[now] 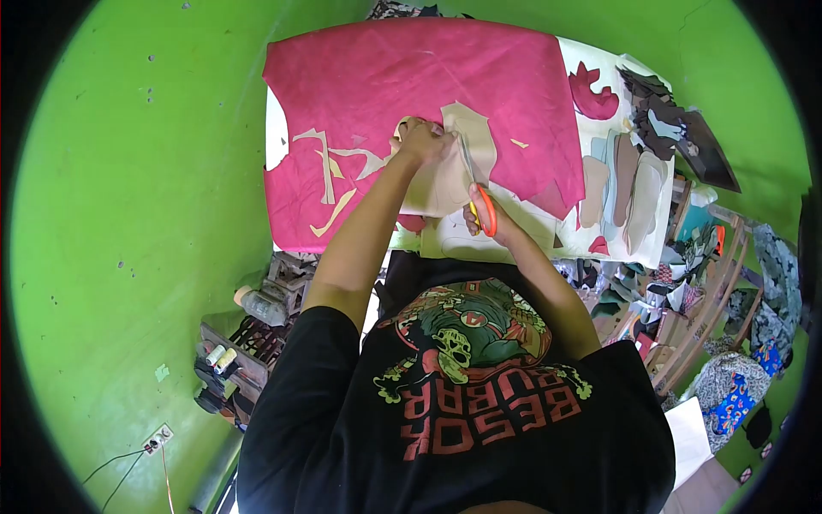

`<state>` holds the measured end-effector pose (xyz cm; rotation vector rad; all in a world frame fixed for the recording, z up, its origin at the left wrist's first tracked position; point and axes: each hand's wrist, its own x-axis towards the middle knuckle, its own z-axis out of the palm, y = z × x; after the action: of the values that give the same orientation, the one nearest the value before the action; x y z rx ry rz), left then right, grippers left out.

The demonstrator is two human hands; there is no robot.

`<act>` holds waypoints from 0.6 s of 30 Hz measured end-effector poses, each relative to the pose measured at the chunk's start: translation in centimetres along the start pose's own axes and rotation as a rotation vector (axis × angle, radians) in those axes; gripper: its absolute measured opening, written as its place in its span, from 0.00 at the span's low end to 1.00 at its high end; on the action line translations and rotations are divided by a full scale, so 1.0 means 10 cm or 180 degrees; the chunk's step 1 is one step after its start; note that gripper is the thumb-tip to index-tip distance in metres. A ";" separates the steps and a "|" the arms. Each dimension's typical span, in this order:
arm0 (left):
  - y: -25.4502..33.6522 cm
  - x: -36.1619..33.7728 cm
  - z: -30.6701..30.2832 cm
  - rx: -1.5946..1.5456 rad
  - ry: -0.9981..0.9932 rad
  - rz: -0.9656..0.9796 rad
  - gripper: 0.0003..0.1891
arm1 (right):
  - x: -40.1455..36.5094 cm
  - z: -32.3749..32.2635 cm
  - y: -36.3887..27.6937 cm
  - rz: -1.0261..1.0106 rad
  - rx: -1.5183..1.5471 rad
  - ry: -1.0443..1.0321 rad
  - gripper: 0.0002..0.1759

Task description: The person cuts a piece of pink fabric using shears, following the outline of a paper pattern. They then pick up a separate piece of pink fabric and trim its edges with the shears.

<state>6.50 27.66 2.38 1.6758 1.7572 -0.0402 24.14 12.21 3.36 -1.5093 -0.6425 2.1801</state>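
My right hand is closed round the orange and yellow handles of a pair of scissors. The blades point away from me and lie against a tan sheet of material. My left hand is closed on the upper left part of that sheet, left of the blade tips. Its fingertips are partly hidden, and a yellowish edge of material shows beside them. Under the sheet spreads a large piece of red leather-like material. Thin beige offcuts and a curved yellowish strip lie on it to the left.
On the white table top at the right lie several cut shapes in brown, grey and beige. A red scrap and dark pieces sit beyond them. Wooden racks with scraps stand right; a shelf with a jar stands left.
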 end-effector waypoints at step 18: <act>-0.12 -0.38 -0.50 -0.2823 -0.1746 0.0798 0.34 | -0.48 -0.55 -0.15 -0.0377 -0.0842 -0.1054 0.36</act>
<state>2.87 26.57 7.55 1.0597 0.9194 0.3184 31.00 11.44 6.16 -1.1958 -1.1373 2.3433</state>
